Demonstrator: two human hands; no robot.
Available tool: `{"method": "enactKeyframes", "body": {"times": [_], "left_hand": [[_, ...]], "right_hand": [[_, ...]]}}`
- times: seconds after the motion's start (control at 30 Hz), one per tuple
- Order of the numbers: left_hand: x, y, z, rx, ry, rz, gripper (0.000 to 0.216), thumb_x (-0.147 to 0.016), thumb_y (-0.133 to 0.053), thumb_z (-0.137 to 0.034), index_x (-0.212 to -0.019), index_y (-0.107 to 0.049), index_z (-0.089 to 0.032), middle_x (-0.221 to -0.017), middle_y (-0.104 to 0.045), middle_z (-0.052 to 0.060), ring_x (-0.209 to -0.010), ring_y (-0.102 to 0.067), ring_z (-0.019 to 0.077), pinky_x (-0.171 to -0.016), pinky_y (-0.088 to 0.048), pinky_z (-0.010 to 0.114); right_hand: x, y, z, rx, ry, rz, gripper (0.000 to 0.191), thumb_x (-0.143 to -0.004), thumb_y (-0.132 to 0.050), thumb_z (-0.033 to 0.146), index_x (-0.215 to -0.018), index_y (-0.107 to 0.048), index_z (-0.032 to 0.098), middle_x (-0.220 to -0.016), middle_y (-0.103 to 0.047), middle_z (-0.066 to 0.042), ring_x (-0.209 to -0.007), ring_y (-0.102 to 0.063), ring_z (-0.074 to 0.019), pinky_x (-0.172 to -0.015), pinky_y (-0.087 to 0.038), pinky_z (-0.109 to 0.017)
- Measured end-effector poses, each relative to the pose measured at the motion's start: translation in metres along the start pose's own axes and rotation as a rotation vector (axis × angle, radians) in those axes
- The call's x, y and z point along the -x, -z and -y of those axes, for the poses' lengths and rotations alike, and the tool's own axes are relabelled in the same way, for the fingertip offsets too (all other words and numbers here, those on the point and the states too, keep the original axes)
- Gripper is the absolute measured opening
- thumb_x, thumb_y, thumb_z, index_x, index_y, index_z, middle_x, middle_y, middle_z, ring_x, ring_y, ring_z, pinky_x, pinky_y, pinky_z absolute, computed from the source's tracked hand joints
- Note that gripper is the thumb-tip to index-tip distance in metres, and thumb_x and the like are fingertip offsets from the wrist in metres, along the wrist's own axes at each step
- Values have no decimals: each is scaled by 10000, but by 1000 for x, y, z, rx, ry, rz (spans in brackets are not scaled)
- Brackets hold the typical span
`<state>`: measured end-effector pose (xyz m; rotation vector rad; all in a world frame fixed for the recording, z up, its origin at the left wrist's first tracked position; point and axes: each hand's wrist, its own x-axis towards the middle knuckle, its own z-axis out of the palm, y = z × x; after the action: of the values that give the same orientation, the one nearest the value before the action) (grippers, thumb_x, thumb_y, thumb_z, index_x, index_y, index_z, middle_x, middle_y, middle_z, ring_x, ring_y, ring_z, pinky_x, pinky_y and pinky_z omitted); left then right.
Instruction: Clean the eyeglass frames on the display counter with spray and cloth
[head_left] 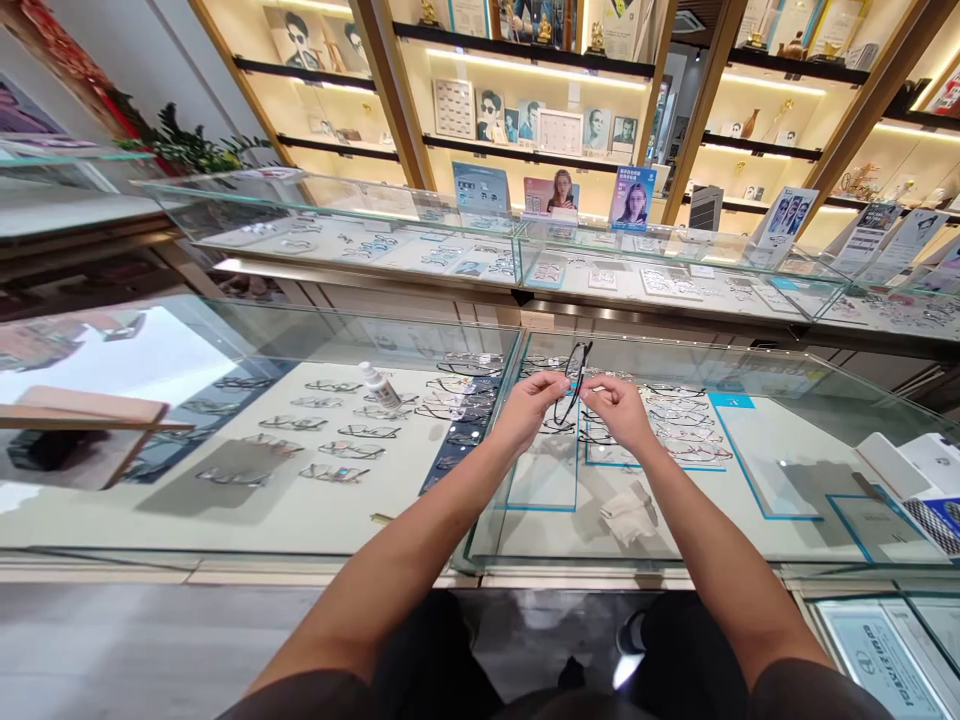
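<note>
I have both hands raised close together over the glass desk (480,545). My left hand (529,408) has its fingers pinched shut on one side of a pair of black-rimmed glasses (574,388), and my right hand (619,408) has its fingers closed on the other side. The glasses sit between the two sets of fingertips, held clear of the glass and turned almost on edge, with the top of the rim rising just above the fingers.

Below the right fingers and nearer to me, a crumpled pale cloth (628,515) lies on the desk. Well off to the left of the left fingers a small white bottle (379,386) lies tilted; I cannot tell whether it rests on the glass or under it. Rows of frames (330,430) lie beneath the glass, to the left of the fingers and also directly under them. Beyond the fingers stands a second glass case (517,250), and behind that are lit shelves (525,150) with portrait cards.
</note>
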<state>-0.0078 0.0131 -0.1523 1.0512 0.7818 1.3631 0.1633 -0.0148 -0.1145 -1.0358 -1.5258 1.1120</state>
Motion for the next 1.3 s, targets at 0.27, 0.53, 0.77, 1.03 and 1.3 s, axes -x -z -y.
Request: {"method": "enactKeyframes", "body": {"times": [0.27, 0.53, 0.77, 1.03, 1.3], "left_hand": [[-5, 10, 3, -115, -8, 81, 475, -655, -920, -582, -831, -716, -190, -958, -752, 44, -909, -664, 167, -866, -535, 321], [-5, 12, -6, -130, -19, 168, 519, -594, -977, -549, -884, -748, -184, -990, -803, 69, -931, -731, 201, -880, -584, 354], [-4, 14, -7, -207, -56, 176, 491, -660, -933, -591, -858, -760, -176, -928, -815, 84, -915, -766, 234, -884, -608, 387], [-5, 16, -13, -320, -128, 105, 466, -698, -909, -586, -906, -825, -178, -995, -834, 112, -961, -781, 273, -946, -606, 427], [0, 13, -12, -480, -113, 130, 453, -768, -829, -618, -896, -847, -184, -976, -825, 105, -929, -739, 245, -802, -588, 330]], "right_hand": [[0, 0, 4, -36, -27, -18, 470, -707, -807, 646, -792, -642, 215, -467, -256, 132, -486, -171, -73, -538, -139, -292], [-2, 4, 4, -57, -66, -15, 512, -666, -826, 670, -776, -633, 209, -449, -283, 132, -483, -166, -64, -540, -127, -282], [-3, 5, 5, -36, -44, -20, 447, -687, -818, 614, -753, -638, 210, -471, -261, 135, -492, -180, -70, -546, -156, -288], [-2, 14, -1, 222, 39, -290, 293, -871, -628, 514, -843, -640, 223, -495, -287, 123, -492, -267, -108, -561, -244, -279], [1, 18, -2, 519, 194, -569, 334, -977, -519, 451, -1204, -542, 208, -1031, -777, -87, -808, -689, -210, -711, -454, -330]]}}
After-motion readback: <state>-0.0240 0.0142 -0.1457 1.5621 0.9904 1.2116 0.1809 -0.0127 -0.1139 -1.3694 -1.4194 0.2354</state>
